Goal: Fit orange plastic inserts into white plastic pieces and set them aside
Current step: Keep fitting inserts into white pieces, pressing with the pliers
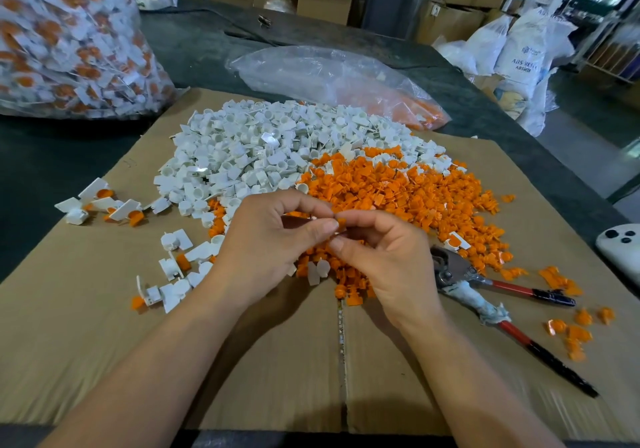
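Cardboard (277,361): left hand (273,239), right hand (391,257) fingers (360,217) together pinching small orange insert (341,222)

A heap of pieces (249,149) is lying on the cardboard (104,326), inserts (398,191) sitting right of it, pliers (479,302) lying farther right.

Orange insert (342,223) barely shows between pinching fingertips (323,228), I can't see more. White device (620,250) is cut by the right edge.
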Demonstrator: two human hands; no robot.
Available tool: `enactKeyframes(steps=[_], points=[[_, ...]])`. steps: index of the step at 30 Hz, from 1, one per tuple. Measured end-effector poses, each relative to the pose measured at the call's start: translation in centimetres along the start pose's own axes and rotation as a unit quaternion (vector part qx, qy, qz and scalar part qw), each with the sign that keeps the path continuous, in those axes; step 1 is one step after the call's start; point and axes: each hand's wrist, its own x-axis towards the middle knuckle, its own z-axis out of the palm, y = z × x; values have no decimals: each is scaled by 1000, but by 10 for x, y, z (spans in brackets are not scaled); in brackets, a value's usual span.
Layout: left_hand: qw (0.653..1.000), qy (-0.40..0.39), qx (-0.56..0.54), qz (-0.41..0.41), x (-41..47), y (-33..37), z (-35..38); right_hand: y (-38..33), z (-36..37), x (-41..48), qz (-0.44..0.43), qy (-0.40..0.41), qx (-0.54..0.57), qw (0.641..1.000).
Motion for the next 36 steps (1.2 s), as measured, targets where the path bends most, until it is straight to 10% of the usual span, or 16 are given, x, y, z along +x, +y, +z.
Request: enactKeyframes(steps=[36], points=[[996, 50, -28, -69, -1, 0, 4, -3, 1, -3, -18, 67, -16, 997]])
